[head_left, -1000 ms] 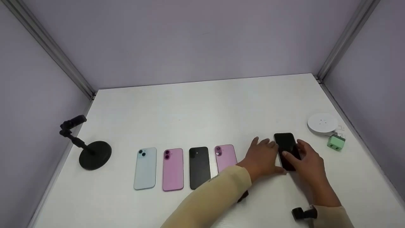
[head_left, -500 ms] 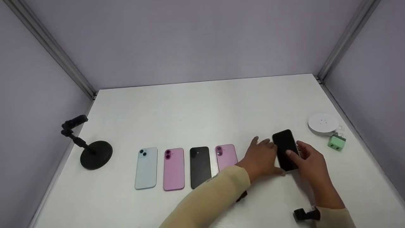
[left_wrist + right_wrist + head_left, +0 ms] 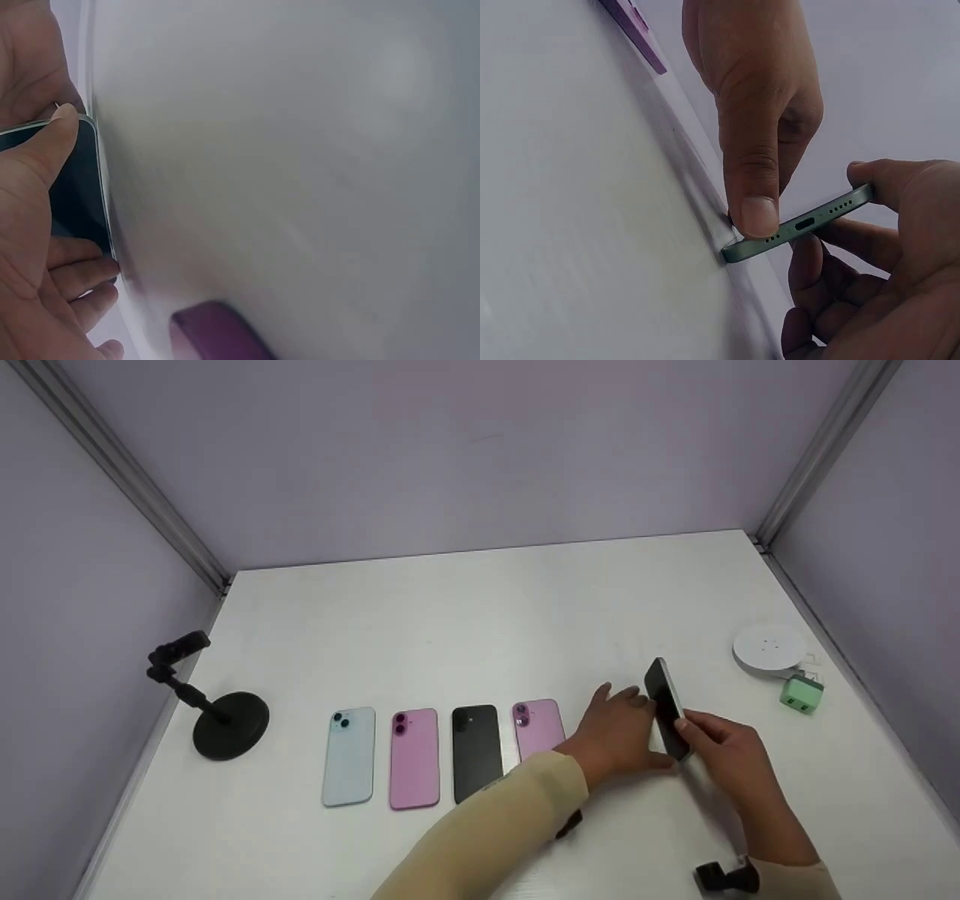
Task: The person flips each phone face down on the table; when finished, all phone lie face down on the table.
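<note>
Got both hands on the phone (image 3: 667,706) right now, and it's tipped up on its left long edge on the counter (image 3: 480,607), dark glass screen facing left, toward the row. My right hand (image 3: 724,750) pinches its raised edge from the right, thumb on the rim and fingers curled underneath. My left hand (image 3: 619,731) is pressed against the other side, thumb (image 3: 751,161) down on the bottom corner where it meets the counter. The frame looks like smooth greenish metal with rounded corners, and the right wrist view shows the charging port and little speaker holes along the bottom edge. The counter itself is plain matte white, walled in by pale lilac panels with metal corner strips. To the left there's a neat row of four phones lying face down: a light blue one (image 3: 349,756), a pink one (image 3: 414,757), a black one (image 3: 476,751), and another pink one (image 3: 537,729) that my sleeve (image 3: 495,832) partly covers. All slim slabs with rounded corners and camera bumps at the top. Far left is a black stand (image 3: 225,720) with a round base and jointed arm. Off to the right, well clear of my hands, sits a flat white disc (image 3: 768,648) with a small green plug (image 3: 800,694) just beside it.
</note>
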### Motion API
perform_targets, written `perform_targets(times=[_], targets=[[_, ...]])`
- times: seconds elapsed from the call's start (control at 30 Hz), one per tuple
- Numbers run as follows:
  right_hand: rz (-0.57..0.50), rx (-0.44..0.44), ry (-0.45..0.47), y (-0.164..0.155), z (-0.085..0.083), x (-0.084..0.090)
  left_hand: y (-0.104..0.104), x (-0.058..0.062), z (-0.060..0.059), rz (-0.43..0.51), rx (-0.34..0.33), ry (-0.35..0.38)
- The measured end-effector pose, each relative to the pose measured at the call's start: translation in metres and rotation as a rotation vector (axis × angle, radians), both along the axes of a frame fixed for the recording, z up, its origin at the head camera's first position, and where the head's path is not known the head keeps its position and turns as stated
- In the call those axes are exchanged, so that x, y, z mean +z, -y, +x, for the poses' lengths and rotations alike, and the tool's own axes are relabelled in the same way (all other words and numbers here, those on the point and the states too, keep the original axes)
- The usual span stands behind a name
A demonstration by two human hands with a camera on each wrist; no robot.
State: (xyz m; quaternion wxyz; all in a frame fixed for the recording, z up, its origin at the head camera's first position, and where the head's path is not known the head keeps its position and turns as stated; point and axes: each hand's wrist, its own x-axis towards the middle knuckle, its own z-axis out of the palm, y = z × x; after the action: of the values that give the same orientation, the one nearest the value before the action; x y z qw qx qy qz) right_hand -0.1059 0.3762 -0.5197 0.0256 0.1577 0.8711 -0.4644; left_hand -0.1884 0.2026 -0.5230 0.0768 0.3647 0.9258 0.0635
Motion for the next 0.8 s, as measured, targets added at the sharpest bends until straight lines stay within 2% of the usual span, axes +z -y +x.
perform_targets(times=[0.17,0.3,0.43,0.53,0.63,0.8], targets=[[0.058,0.003,0.008,0.003,0.002,0.000,0.005,0.001,-0.004,0.038,-0.015,0.009],[0.067,-0.006,0.019,0.004,0.005,-0.001,0.012,0.006,-0.012,0.150,-0.010,0.098],[0.062,0.004,0.017,0.009,0.008,-0.002,0.021,0.014,-0.022,0.309,0.069,0.240],[0.071,0.036,0.007,0.016,0.011,-0.003,0.026,0.019,-0.027,0.380,0.151,0.326],[0.100,0.068,-0.017,0.024,0.014,-0.002,0.030,0.021,-0.031,0.399,0.204,0.365],[0.117,0.090,-0.044,0.033,0.017,-0.002,0.037,0.023,-0.034,0.397,0.227,0.367]])
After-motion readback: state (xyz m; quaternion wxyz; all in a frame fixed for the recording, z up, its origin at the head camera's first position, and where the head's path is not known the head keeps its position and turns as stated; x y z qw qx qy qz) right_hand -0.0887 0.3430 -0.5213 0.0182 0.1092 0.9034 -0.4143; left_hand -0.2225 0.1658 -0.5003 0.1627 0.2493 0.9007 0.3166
